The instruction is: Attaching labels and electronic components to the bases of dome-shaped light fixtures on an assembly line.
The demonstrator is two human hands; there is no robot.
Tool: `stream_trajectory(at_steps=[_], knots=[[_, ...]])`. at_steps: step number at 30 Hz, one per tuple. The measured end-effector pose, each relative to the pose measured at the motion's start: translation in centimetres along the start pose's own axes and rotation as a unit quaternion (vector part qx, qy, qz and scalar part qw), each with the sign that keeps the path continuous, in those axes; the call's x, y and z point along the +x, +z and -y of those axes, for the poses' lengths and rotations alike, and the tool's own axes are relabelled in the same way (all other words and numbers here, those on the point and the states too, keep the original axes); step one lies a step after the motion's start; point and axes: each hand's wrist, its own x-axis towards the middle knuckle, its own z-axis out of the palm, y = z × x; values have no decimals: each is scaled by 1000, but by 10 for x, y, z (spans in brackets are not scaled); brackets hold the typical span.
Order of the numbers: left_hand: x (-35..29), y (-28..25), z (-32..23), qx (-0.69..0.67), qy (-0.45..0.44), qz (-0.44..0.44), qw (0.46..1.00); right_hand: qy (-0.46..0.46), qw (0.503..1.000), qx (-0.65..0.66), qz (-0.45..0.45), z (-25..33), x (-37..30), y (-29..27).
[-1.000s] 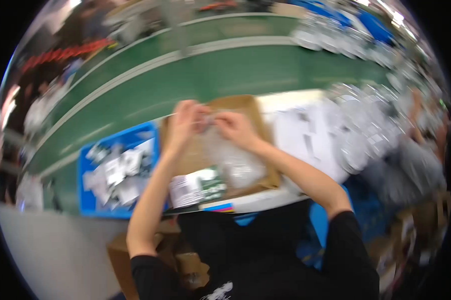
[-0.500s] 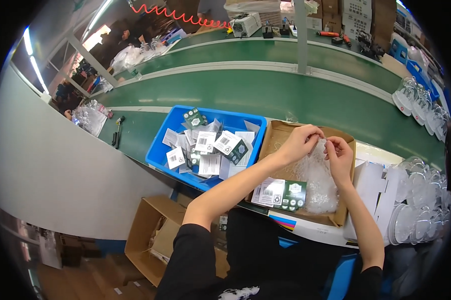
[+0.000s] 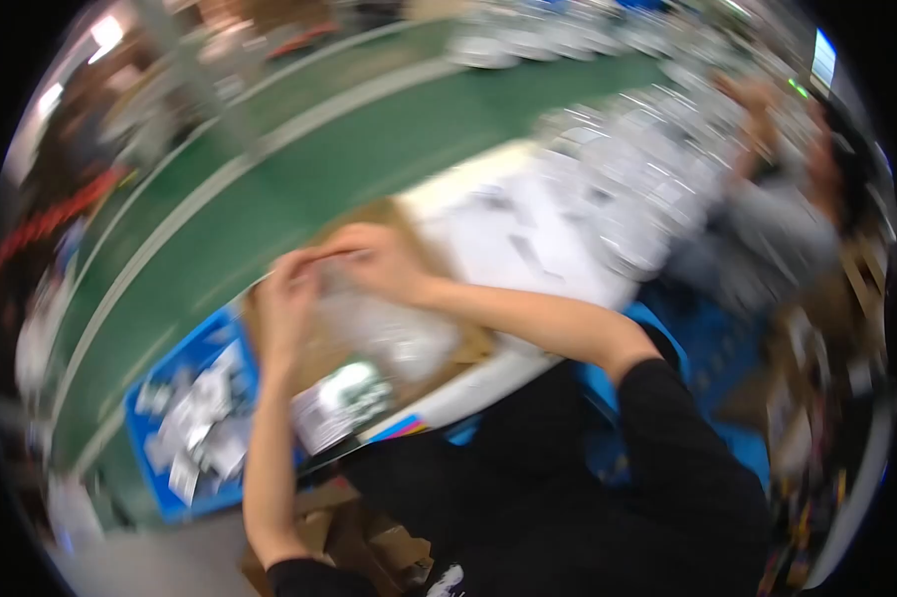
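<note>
The picture is smeared by motion. My left hand (image 3: 291, 284) and my right hand (image 3: 379, 261) meet over a shallow cardboard tray (image 3: 475, 348), fingertips drawn together in a pinch. Whatever sits between the fingers is too small and blurred to name. Just below them in the tray lies a heap of clear, thin plastic pieces (image 3: 404, 338). A green and white printed card (image 3: 344, 400) rests at the tray's near left corner, close to my left forearm.
Left of the tray stands a blue bin (image 3: 142, 438) holding many loose printed cards (image 3: 205, 418). White cartons (image 3: 518, 234) lie to the right, beside rows of clear plastic pieces (image 3: 632, 159). Another person (image 3: 777, 234) sits at the far right. A green bench (image 3: 339, 164) runs behind.
My view has swung to the right, so bin and tray appear further left and another person shows. Both hands stay together over the tray, fingers still pinched.
</note>
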Motion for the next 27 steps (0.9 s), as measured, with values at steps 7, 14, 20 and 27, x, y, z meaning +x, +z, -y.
stream_trajectory(at_steps=[7, 14, 20, 27], knots=[[7, 18, 8, -130, -10, 62, 989, 60, 996, 48, -54, 10, -6, -16], [6, 13, 18, -157, -7, 58, 986, 50, 997, 55, -26, 13, -6, -14], [2, 15, 18, -145, -16, 69, 987, 58, 994, 84, -34, 6, -10, -8], [4, 13, 4, -176, -22, 52, 983, 63, 994, 53, -70, 10, -6, -7]])
